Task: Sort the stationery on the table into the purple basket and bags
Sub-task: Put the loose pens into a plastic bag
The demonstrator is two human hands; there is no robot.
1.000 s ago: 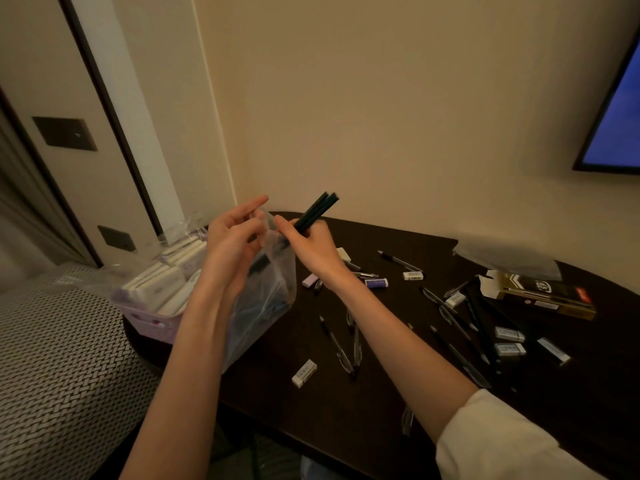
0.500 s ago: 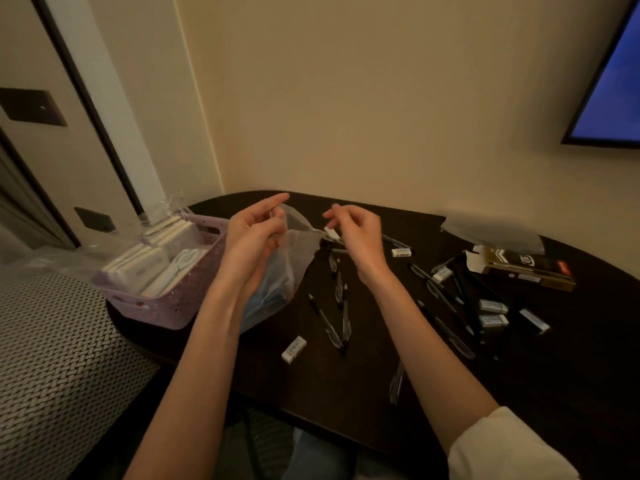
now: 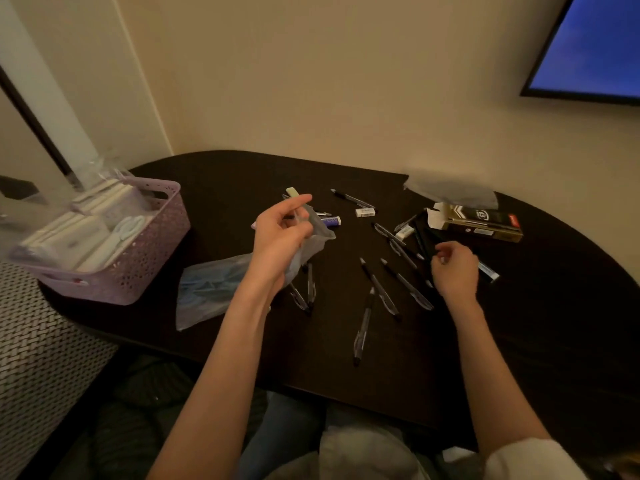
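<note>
On dark table (image 3: 242, 188): one purple basket (image 3: 152, 244); left hand (image 3: 280, 233) grip pinches clear bag (image 3: 214, 289); right hand (image 3: 453, 268) grip curled, contents unclear.

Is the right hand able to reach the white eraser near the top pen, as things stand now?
Probably yes. The right hand hovers over the dark pencils, and the white eraser lies on open table beyond them. Only flat pens lie between, nothing tall blocks the way.

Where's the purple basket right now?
The purple basket sits at the table's far left edge in the head view, left of the plastic bag that the left hand holds.
</note>
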